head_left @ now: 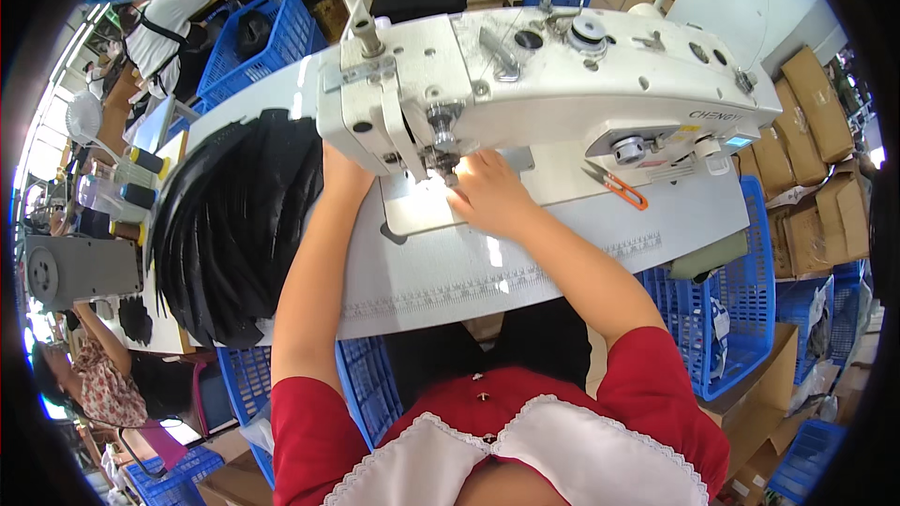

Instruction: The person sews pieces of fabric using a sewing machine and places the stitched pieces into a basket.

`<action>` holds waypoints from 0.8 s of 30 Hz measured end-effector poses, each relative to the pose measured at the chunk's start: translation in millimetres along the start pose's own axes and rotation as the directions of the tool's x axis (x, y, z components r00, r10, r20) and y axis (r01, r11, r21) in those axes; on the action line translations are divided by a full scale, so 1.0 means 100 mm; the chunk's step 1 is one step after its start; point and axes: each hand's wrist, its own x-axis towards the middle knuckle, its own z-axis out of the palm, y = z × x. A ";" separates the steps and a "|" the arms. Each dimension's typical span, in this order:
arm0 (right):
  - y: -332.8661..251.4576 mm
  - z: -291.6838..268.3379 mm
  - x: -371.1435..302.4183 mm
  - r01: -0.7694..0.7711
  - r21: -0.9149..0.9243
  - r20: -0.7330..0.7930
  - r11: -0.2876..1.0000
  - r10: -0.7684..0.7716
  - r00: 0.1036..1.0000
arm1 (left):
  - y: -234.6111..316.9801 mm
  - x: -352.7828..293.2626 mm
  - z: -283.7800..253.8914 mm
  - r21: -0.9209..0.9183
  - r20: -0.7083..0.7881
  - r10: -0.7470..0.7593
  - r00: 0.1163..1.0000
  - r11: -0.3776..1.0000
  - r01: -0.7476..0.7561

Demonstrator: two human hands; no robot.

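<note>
A white industrial sewing machine (562,75) stands before me, its needle area (433,178) brightly lit. My left hand (343,171) reaches behind the left end of the machine head, which hides its fingers. My right hand (489,193) is just right of the presser foot, resting on the machine bed with fingers curled in toward the needle. Whatever lies under those fingertips is lost in the glare and behind the machine parts. Beside my left forearm, a large fanned stack of black fabric pieces (239,225) lies on the table.
Orange-handled thread snips (619,187) lie on the machine bed at the right. A ruler scale (506,274) runs along the table (422,305). Blue crates (741,319) and cardboard boxes (816,178) stand at the right. Another person (103,379) sits at the left by a grey machine (80,272).
</note>
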 end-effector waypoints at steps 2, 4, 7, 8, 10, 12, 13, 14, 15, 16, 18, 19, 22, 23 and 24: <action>0.16 0.07 -0.08 -0.003 0.049 -0.121 0.999 0.009 0.993 | -0.06 0.21 0.16 -0.121 0.078 -0.150 0.986 0.980 0.159; 0.12 0.09 -0.08 -0.027 0.071 -0.139 0.997 0.037 0.990 | -0.47 0.25 0.28 -0.238 0.217 -0.271 0.938 0.917 0.321; -0.32 0.31 0.32 0.054 0.302 -0.040 0.952 -0.044 0.998 | -2.11 0.56 -0.60 -0.694 0.306 -0.541 0.783 0.437 0.573; 0.51 0.28 0.04 -0.221 0.265 -0.030 0.938 0.238 0.971 | -0.78 1.23 0.07 -0.704 0.502 -0.365 0.784 0.354 0.616; 0.85 0.24 0.16 -0.390 0.344 0.163 0.854 0.355 0.921 | -0.28 1.69 -0.43 -0.818 0.348 -0.349 0.870 0.340 0.463; 0.80 0.25 0.27 -0.336 0.362 0.140 0.870 0.306 0.942 | -0.26 1.85 -0.82 -0.865 0.382 -0.295 0.876 0.221 0.451; 0.77 0.26 0.31 -0.311 0.366 0.121 0.877 0.286 0.950 | -0.29 1.89 -0.94 -0.853 0.452 -0.313 0.835 0.124 0.508; 0.75 0.29 0.32 -0.291 0.367 0.104 0.883 0.272 0.957 | -0.30 1.89 -1.03 -0.819 0.506 -0.305 0.807 0.123 0.560; 0.75 0.30 0.34 -0.272 0.366 0.086 0.890 0.259 0.962 | -0.29 1.90 -1.08 -0.784 0.558 -0.295 0.776 0.120 0.609; 0.76 0.30 0.35 -0.258 0.363 0.070 0.895 0.250 0.966 | -0.26 1.89 -1.10 -0.792 0.555 -0.260 0.790 0.126 0.597; 0.80 0.28 0.35 -0.235 0.359 0.043 0.903 0.235 0.971 | -0.20 1.79 -1.06 -0.818 0.535 -0.231 0.813 0.099 0.566; 0.83 0.26 0.33 -0.230 0.358 0.030 0.905 0.235 0.971 | -0.21 1.70 -0.97 -0.843 0.482 -0.280 0.830 0.110 0.526; 0.88 0.22 0.33 -0.227 0.359 0.007 0.906 0.240 0.971 | -0.36 0.96 -0.70 -0.578 0.683 -0.412 0.604 0.201 0.791; 0.82 0.23 0.39 -0.209 0.366 0.004 0.907 0.223 0.975 | -0.65 0.57 -0.61 -0.301 0.787 -0.424 0.449 0.372 0.878; 0.84 0.24 0.39 -0.210 0.366 -0.002 0.907 0.226 0.974 | -0.70 0.31 -0.54 -0.267 0.807 -0.427 0.407 0.351 0.898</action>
